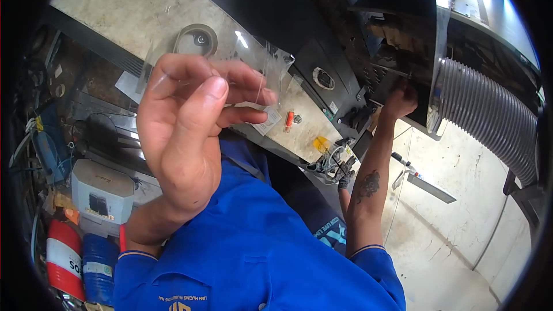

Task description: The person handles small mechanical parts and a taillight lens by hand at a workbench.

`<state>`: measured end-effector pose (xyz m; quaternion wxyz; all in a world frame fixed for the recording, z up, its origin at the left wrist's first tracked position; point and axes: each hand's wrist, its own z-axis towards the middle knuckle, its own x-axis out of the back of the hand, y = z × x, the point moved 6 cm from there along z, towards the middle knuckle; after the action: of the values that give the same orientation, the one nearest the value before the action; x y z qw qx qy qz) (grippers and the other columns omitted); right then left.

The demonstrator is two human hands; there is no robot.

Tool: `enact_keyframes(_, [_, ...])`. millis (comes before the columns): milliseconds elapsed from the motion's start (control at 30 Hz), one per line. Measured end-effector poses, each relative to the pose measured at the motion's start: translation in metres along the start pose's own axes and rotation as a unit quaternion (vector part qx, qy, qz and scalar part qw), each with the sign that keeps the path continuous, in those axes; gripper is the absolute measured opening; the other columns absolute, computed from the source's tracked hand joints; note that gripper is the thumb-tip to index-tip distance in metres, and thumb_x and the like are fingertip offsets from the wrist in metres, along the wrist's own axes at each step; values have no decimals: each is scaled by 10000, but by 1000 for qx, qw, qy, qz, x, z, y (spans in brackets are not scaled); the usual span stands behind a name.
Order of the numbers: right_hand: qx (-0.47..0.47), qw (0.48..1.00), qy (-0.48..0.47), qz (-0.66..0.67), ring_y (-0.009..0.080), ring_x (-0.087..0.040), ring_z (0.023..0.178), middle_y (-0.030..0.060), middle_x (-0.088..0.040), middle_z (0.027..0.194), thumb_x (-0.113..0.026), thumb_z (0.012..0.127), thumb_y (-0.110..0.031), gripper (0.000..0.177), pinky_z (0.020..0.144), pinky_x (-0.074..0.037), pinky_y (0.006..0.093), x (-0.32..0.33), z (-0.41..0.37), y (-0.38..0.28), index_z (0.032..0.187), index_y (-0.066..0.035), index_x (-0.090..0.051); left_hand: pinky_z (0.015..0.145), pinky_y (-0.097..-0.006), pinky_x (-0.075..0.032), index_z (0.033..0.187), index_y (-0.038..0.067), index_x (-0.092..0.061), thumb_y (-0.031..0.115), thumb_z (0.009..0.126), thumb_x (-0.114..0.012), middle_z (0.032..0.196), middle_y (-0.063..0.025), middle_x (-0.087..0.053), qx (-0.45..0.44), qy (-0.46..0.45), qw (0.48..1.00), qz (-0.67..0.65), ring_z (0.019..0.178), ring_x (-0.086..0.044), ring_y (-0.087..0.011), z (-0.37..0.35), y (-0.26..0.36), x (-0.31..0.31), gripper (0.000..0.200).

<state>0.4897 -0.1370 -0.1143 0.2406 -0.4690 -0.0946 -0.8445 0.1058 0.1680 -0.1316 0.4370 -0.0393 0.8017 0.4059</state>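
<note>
Blue shirt (247,253) is closest. Just past it, the left hand (184,132) is up, its grip pinching a clear plastic sheet (253,60) between thumb and fingers. The sheet sticks out above the fingertips. Farther off, the right hand (400,102) reaches into a dark machine (397,17) beside a grey hose (489,115); its grip cannot be told.

Fingertips of the right hand (400,102) were hidden inside the black machine's dark opening (397,52); the left hand (184,132) covered the lower edge of the thin clear plastic sheet (250,57) it pinched.
</note>
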Motion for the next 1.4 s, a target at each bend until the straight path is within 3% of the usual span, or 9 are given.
enact_keyframes(67, [62, 990, 70, -107, 312, -651, 635, 167, -672, 716, -611, 822, -285, 319, 597, -492, 426, 2, 0, -13, 725, 8, -694, 683, -294, -575, 996, 32, -440, 115, 944, -384, 978, -196, -609, 3, -2, 1000, 7, 842, -671, -255, 1, -2, 4, 113])
enact_keyframes(167, [70, 990, 71, -101, 375, -631, 660, 182, -654, 734, -565, 817, -245, 273, 569, -475, 463, -2, 0, -14, 765, -8, -690, 682, -293, -574, 1000, 32, -437, 116, 948, -376, 982, -195, -604, 11, 6, 1000, 26, 851, -670, -256, 0, -7, 10, 116])
enact_keyframes(400, [89, 992, 58, -73, 377, -627, 641, 184, -645, 730, -572, 830, -266, 281, 558, -472, 472, -10, 0, -14, 744, -22, -681, 675, -301, -575, 1006, 20, -433, 121, 952, -372, 986, -203, -601, 16, 15, 999, 38, 857, -670, -260, -2, -10, 12, 130])
enact_keyframes(600, [60, 987, 73, -128, 362, -636, 665, 167, -654, 764, -579, 834, -299, 292, 558, -480, 450, -6, 0, -22, 774, -28, -669, 671, -304, -576, 1004, 18, -437, 120, 951, -376, 984, -207, -602, 10, 14, 999, 44, 855, -670, -263, -1, -8, 11, 130])
enact_keyframes(800, [107, 984, 87, -109, 356, -639, 673, 149, -664, 783, -541, 862, -307, 313, 552, -475, 443, -1, -2, -18, 766, -36, -664, 668, -299, -575, 997, 24, -443, 120, 948, -382, 981, -202, -603, 11, 25, 998, 48, 847, -670, -257, -2, -11, 16, 124])
enact_keyframes(867, [62, 986, 84, -127, 349, -642, 680, 150, -664, 772, -549, 866, -304, 310, 568, -481, 446, 0, 0, -9, 765, -34, -664, 666, -298, -575, 996, 26, -444, 120, 947, -383, 979, -201, -603, 13, 24, 998, 51, 844, -670, -255, -2, -12, 16, 122])
enact_keyframes(1100, [74, 986, 61, -134, 362, -634, 644, 157, -656, 737, -579, 859, -282, 277, 561, -478, 455, -1, 3, -36, 764, -37, -667, 665, -296, -573, 992, 32, -446, 118, 944, -385, 974, -193, -604, 19, 32, 998, 46, 843, -669, -250, -1, -11, 15, 115])
enact_keyframes(1200, [95, 992, 59, -60, 357, -634, 621, 157, -655, 711, -585, 860, -279, 276, 544, -472, 455, 1, 6, -43, 743, -45, -671, 661, -294, -572, 991, 32, -445, 115, 943, -387, 973, -189, -603, 24, 33, 998, 47, 844, -669, -248, 0, -12, 15, 112])
enact_keyframes(1400, [-17, 1000, 7, -12, 299, -640, 579, 134, -654, 650, -591, 865, -296, 310, 539, -477, 402, -17, 14, 3, 698, -53, -686, 656, -294, -572, 982, 38, -444, 113, 944, -381, 966, -182, -601, 25, 26, 999, 40, 843, -668, -245, -2, -12, 11, 105])
